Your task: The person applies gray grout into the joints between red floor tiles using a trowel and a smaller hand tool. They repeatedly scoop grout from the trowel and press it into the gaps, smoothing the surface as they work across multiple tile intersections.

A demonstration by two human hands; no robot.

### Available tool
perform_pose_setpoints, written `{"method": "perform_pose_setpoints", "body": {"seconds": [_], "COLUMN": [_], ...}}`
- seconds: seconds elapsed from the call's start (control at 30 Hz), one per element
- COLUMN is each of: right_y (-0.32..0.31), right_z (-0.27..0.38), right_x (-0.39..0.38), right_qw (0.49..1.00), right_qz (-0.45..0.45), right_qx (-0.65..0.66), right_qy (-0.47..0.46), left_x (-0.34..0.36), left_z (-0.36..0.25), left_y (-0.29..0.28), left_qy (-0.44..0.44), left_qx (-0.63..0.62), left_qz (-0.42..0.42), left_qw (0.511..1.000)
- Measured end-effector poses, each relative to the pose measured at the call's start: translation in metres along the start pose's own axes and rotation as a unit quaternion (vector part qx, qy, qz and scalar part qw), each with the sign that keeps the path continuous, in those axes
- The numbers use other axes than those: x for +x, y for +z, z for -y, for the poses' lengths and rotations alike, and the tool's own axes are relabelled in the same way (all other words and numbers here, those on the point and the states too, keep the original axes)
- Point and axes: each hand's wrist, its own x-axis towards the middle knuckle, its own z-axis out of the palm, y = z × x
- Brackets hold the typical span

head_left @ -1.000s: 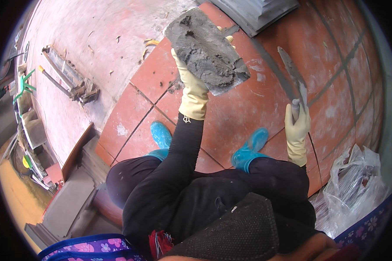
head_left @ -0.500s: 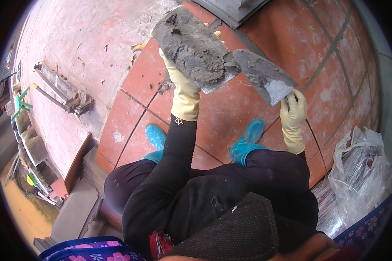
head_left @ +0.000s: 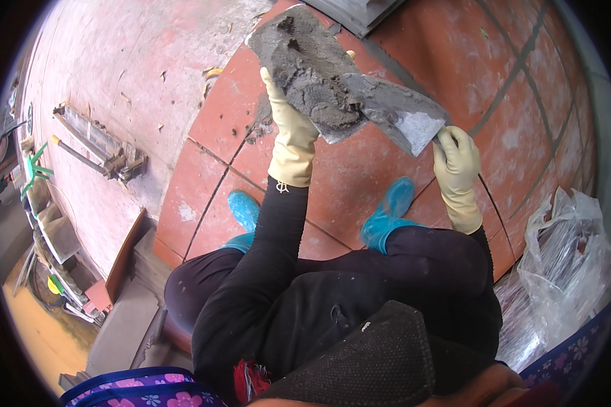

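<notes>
My left hand (head_left: 292, 129), in a cream rubber glove, holds up a flat rectangular piece spread thickly with wet grey mortar (head_left: 309, 74). Its thumb lies along the near left edge, and a fingertip shows past the far right edge; the palm is hidden underneath. A trowel (head_left: 397, 112) is in my gloved right hand (head_left: 457, 159), its fingers closed at the back end of the blade. Grey mortar smears the blade, whose front part overlaps the near right end of the mortar layer. The trowel's handle is hidden in the glove.
Red floor tiles (head_left: 204, 186) with grey joints lie under my blue boots (head_left: 390, 210). Crumbs of mortar dot the floor near my left hand. A manual tile cutter (head_left: 98, 142) stands on the pale floor at left. Clear plastic wrap (head_left: 557, 271) lies at right, a grey stepped block (head_left: 360, 17) at the far edge.
The trowel has moved left and slightly away from me, from beside the piece to over its mortar. The mortar-covered piece has shifted slightly right.
</notes>
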Motion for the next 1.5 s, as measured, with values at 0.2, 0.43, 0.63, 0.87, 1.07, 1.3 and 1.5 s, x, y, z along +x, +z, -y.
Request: {"method": "perform_pose_setpoints", "body": {"seconds": [0.2,0.43,0.63,0.87,1.07,1.3,1.5], "right_y": [0.013,0.013,0.017,0.007,0.001,-0.011,0.001], "right_z": [0.012,0.013,0.014,-0.011,-0.061,-0.203,-0.341], "right_x": [-0.011,-0.019,-0.022,-0.058,-0.110,-0.124,-0.053], "right_qw": [0.990,0.968,0.910,0.794,0.765,0.768,0.850], "right_qz": [0.027,0.060,0.057,0.023,-0.048,-0.061,-0.034], "right_qx": [0.112,0.186,0.326,0.439,0.430,0.301,0.086], "right_qy": [0.080,0.156,0.250,0.420,0.478,0.562,0.519], "left_x": [-0.001,-0.001,0.000,0.009,0.005,0.020,0.031], "left_z": [0.006,0.010,0.009,0.019,0.024,0.049,0.058], "left_y": [-0.002,0.003,0.001,0.008,0.018,0.024,0.023], "left_qy": [-0.029,-0.017,0.025,-0.077,-0.028,-0.020,-0.021], "left_qx": [-0.005,-0.001,0.060,-0.001,0.071,0.133,0.107], "left_qz": [0.028,0.020,-0.056,0.143,0.136,0.125,0.045], "left_qw": [0.999,1.000,0.996,0.987,0.988,0.983,0.993]}}
